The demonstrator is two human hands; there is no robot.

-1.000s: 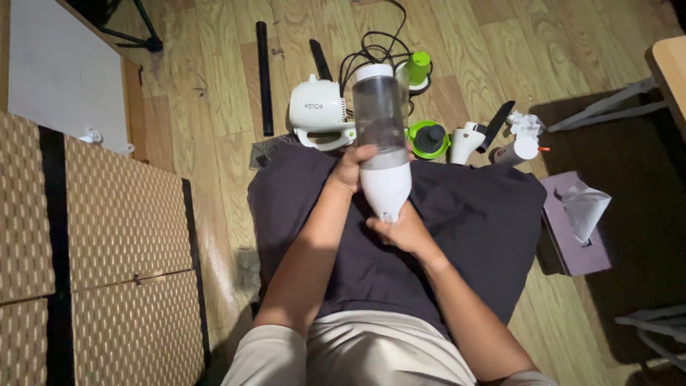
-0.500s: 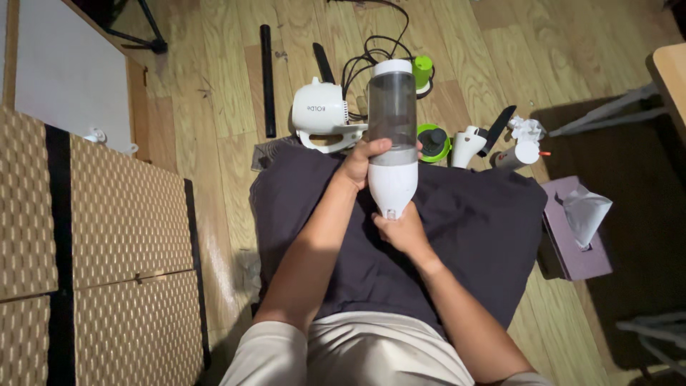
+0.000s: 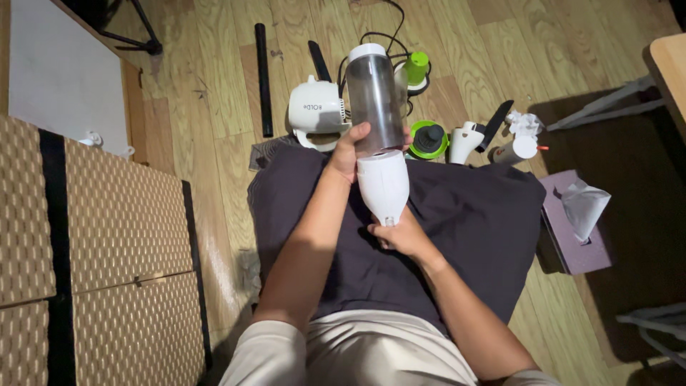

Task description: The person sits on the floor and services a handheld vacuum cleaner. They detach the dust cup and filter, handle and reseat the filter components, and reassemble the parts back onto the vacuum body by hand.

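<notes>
Two hands meet over a dark cloth (image 3: pixel 464 236) spread on the wooden floor (image 3: pixel 214 93), and both are on the same thing: a handheld vacuum body (image 3: pixel 379 136) with a clear grey dust cup above and a white lower part tapering down. At the far left lie woven tan mats (image 3: pixel 114 229) with a black strip between them, and beyond them a pale board (image 3: pixel 57 71). Moving right, a long black tube (image 3: pixel 262 78) lies on the floor, then a white motor unit (image 3: pixel 318 114) sits just past the cloth's far edge. The left hand (image 3: pixel 350 154) wraps around the vacuum body where the grey cup meets the white part, fingers curled tight around it, thumb across the front. The right hand (image 3: pixel 400 232) closes around the narrow bottom end from below, fingers cupped against it. The piece stands nearly upright, lifted above the cloth, its white cap toward the far side. Further right sit a green-rimmed round filter (image 3: pixel 429 139), a green-capped part (image 3: pixel 414 70) among black cables, a white nozzle (image 3: pixel 464 139), a black crevice tool (image 3: pixel 498 123) and a crumpled tissue (image 3: pixel 525 123). At the far right, a purple tissue box (image 3: pixel 572 243) rests beside the cloth.
</notes>
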